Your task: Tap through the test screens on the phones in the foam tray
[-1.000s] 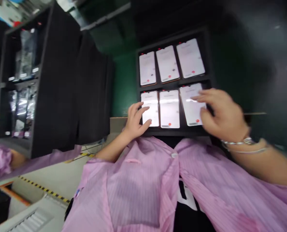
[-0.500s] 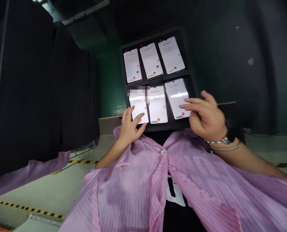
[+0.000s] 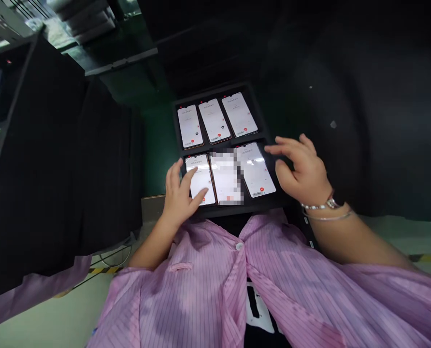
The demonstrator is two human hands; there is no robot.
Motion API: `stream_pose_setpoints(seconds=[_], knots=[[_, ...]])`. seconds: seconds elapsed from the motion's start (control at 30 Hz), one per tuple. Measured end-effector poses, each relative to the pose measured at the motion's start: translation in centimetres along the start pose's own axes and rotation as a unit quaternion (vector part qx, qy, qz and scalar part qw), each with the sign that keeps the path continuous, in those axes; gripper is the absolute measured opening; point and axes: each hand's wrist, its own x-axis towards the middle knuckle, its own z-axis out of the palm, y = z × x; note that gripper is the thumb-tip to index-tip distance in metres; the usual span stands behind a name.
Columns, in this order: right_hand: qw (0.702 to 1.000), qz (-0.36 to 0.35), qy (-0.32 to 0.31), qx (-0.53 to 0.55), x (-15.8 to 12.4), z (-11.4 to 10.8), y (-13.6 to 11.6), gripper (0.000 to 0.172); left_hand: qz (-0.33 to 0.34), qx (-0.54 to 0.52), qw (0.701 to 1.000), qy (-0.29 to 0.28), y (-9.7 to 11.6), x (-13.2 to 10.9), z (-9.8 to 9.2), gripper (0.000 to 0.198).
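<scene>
Six phones (image 3: 214,121), screens lit, lie in two rows of three in a black tray (image 3: 233,210); the left hand (image 3: 175,195), fingers spread, hangs over the front-left one, contact unclear; the right hand (image 3: 304,171), thumb and fingers apart, hovers just beside the front-right one; nearer is a pink striped shirt (image 3: 201,290)
</scene>
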Motion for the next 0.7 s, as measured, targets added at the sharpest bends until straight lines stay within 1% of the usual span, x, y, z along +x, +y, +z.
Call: stream_pose_setpoints(seconds=[0.07, 0.13, 0.17, 0.23, 0.3, 0.33, 0.4, 0.47, 0.6, 0.7], knots=[[1.000, 0.009, -0.014, -0.013, 3.5, 1.5, 0.9, 0.041, -0.014, -0.007, 1.000, 0.025, -1.3, 3.5, 0.5, 0.063], [0.999, 0.028, -0.025, -0.021, 6.4, 3.9, 2.6, 0.041, -0.033, -0.016, 0.998, 0.048, -2.9, 6.7, 1.9, 0.065], [0.998, 0.043, -0.031, -0.026, 7.5, 5.2, 3.5, 0.041, -0.045, -0.020, 0.997, 0.061, -3.7, 8.0, 2.7, 0.066], [0.996, 0.074, -0.035, -0.030, 8.9, 7.4, 5.2, 0.039, -0.084, -0.027, 0.993, 0.076, -5.2, 9.5, 4.5, 0.070], [0.995, 0.089, -0.024, -0.026, 9.2, 8.7, 6.4, 0.040, -0.132, -0.033, 0.987, 0.084, -6.3, 9.9, 5.9, 0.074], [0.996, 0.091, -0.010, -0.019, 9.2, 9.0, 6.8, 0.041, -0.144, -0.035, 0.985, 0.085, -6.7, 9.9, 6.4, 0.077], [0.996, 0.091, 0.018, -0.002, 8.9, 9.1, 7.2, 0.045, -0.135, -0.033, 0.986, 0.088, -7.0, 9.7, 6.7, 0.079], [0.995, 0.098, 0.030, 0.014, 8.7, 9.0, 7.4, 0.047, -0.114, -0.028, 0.990, 0.082, -7.0, 9.5, 6.5, 0.077], [0.992, 0.120, 0.013, 0.025, 8.7, 9.1, 7.7, 0.046, -0.123, -0.029, 0.990, 0.063, -6.5, 9.5, 5.7, 0.061], [0.992, 0.124, 0.004, 0.022, 9.1, 9.2, 7.7, 0.043, -0.123, -0.044, 0.989, 0.071, -6.3, 9.7, 5.4, 0.044]])
